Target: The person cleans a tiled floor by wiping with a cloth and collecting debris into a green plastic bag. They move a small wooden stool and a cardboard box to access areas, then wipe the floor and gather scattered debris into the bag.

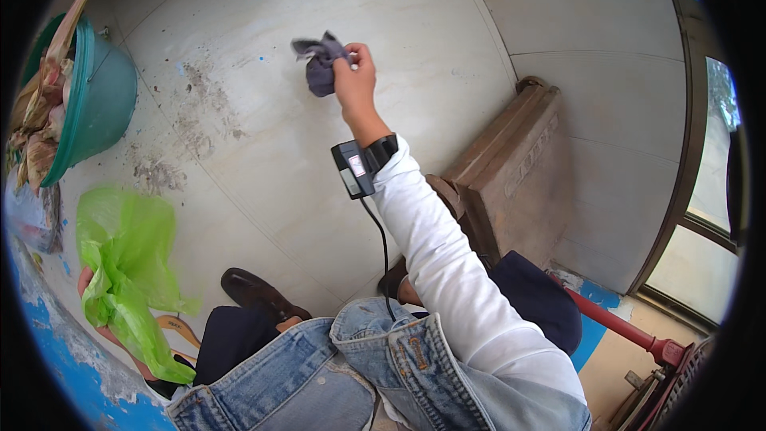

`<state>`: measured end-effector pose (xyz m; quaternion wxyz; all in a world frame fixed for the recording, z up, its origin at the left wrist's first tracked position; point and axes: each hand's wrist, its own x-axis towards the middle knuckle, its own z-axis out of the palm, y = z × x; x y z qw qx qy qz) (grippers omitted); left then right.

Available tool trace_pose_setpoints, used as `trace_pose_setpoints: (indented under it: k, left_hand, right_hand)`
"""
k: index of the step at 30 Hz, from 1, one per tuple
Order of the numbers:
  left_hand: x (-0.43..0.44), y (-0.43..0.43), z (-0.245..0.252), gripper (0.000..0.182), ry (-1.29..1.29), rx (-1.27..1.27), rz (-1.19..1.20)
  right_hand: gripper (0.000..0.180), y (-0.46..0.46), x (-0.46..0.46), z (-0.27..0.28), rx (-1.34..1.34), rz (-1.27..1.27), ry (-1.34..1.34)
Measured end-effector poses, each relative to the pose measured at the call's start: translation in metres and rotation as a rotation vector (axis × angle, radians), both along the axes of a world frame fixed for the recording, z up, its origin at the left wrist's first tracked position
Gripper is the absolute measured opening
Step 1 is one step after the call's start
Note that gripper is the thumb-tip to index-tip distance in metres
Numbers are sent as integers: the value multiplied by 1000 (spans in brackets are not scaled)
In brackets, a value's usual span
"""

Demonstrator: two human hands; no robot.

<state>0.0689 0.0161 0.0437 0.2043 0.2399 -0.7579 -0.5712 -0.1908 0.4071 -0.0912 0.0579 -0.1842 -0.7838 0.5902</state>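
My right hand [357, 81] pinches a bunched dark grey-purple cloth [322, 66] and holds it out in front of me over the pale tiled floor [269, 149]. At the lower left, my left hand [85, 281] grips a crumpled bright green plastic bag [128, 263], which covers most of that hand. The bag's wide part spreads upward, close to stained floor tiles. A small black device [353, 169] with a cable is strapped to my right wrist.
A green bucket [105, 96] filled with dry plant husks stands at the upper left, beside a clear plastic bag [36, 215]. A brown case [514, 173] leans by the grey wall on the right. A red metal pipe [622, 320] lies lower right, near a wooden hanger [179, 329] lower left.
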Motion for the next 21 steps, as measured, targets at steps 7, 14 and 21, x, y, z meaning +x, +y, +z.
trace_pose_setpoints:
  k: [7, 14, 21]
  left_hand:
    - [5, -3, 4, 40, -14, 42, 30]
    - [10, -4, 0, 40, -58, 94, 57]
    - [-8, 8, 2, 38, -61, 21, 37]
  right_hand:
    - [26, 217, -59, 37, 721, -266, 252]
    - [31, 388, -19, 7, 1322, 74, -567]
    - [19, 397, -22, -44, 1903, 526, -845]
